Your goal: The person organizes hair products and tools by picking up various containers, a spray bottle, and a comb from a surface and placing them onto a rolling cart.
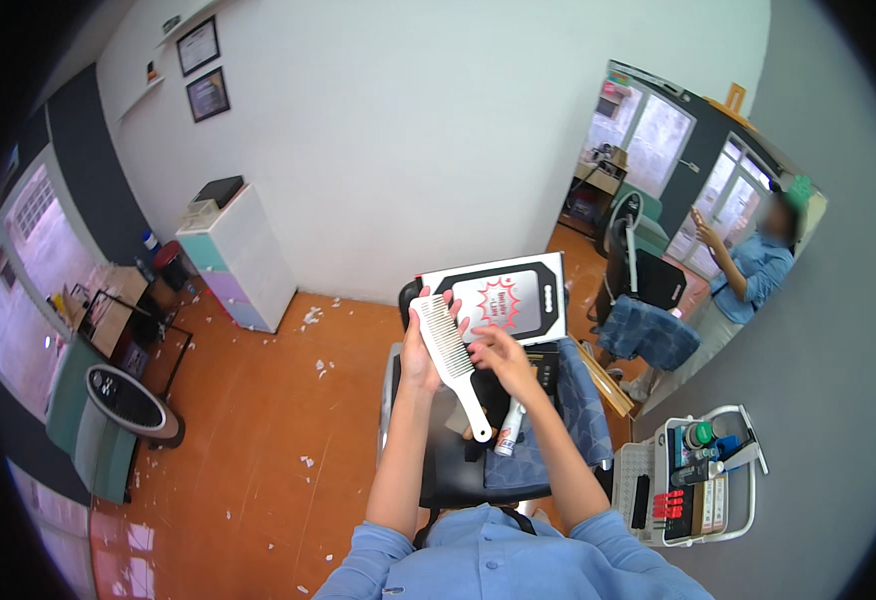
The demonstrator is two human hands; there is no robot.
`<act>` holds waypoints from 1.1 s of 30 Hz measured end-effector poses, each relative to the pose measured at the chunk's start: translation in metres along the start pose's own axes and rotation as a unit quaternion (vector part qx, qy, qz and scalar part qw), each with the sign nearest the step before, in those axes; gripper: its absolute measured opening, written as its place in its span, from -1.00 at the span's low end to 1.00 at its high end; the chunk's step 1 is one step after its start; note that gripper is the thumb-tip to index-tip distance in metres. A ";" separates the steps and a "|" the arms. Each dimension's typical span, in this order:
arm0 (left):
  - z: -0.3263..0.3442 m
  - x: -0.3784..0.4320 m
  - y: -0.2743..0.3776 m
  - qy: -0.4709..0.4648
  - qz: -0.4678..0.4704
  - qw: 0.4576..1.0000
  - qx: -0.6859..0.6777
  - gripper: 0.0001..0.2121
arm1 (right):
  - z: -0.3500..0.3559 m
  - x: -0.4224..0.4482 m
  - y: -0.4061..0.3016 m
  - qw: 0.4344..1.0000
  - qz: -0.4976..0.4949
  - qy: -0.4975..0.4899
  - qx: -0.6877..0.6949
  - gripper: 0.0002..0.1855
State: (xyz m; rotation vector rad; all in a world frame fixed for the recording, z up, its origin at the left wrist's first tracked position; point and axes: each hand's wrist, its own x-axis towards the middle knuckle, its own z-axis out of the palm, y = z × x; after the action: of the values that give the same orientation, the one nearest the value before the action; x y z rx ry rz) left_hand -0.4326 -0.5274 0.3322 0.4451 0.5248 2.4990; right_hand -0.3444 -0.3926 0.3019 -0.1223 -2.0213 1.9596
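A wide white plastic comb with a holed handle lies across my left hand, its toothed part held between thumb and fingers. Close to the comb's right side is my right hand, fingers apart and slightly bent; whether a fingertip touches the comb I cannot tell. Behind both hands a flat box with a mirror picture leans on a black salon chair. On the seat lie a white spray can or bottle, a dark box and a blue patterned cloth, partly hidden by my arm.
At right stands a white trolley with bottles, jars and red hair clips. A wall mirror reflects a person. To the left are a drawer cabinet, a teal sofa and a table. White scraps litter the orange floor.
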 end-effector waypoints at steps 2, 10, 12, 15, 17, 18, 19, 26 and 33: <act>0.013 0.008 -0.017 -0.006 -0.015 1.000 0.011 -0.54 | -0.002 -0.019 -0.012 0.998 0.011 0.012 0.069 -0.58; 0.064 0.032 -0.123 -0.051 -0.064 0.992 0.100 -0.56 | -0.068 -0.070 -0.036 0.967 -0.075 0.186 -0.158 -0.51; 0.082 0.033 -0.151 -0.094 -0.064 0.986 0.120 -0.50 | -0.096 -0.075 -0.026 0.960 -0.063 0.236 -0.138 -0.63; 0.105 0.035 -0.184 -0.152 -0.089 0.977 0.123 -0.50 | -0.138 -0.088 -0.029 0.952 -0.068 0.298 -0.006 -0.75; 0.115 0.032 -0.208 -0.171 -0.099 0.957 0.214 -0.52 | -0.166 -0.099 -0.028 0.941 -0.085 0.320 0.071 -0.76; 0.116 0.031 -0.219 -0.178 -0.102 0.944 0.260 -0.52 | -0.175 -0.103 -0.034 0.932 -0.097 0.337 0.089 -0.76; 0.117 0.029 -0.229 -0.189 -0.130 0.933 0.279 -0.53 | -0.185 -0.107 -0.040 0.923 -0.110 0.354 0.107 -0.76; 0.143 0.008 -0.312 -0.307 -0.266 0.857 0.316 -0.57 | -0.266 -0.155 -0.057 0.877 -0.136 0.445 0.120 -0.76; 0.163 0.000 -0.416 -0.356 -0.301 0.838 0.285 -0.67 | -0.337 -0.212 -0.051 0.833 -0.157 0.520 0.102 -0.75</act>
State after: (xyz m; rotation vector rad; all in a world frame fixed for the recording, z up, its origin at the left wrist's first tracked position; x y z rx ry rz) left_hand -0.1829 -0.1600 0.2860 1.1647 0.9092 1.3887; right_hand -0.0394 -0.1326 0.3179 -0.6104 -1.0208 1.3748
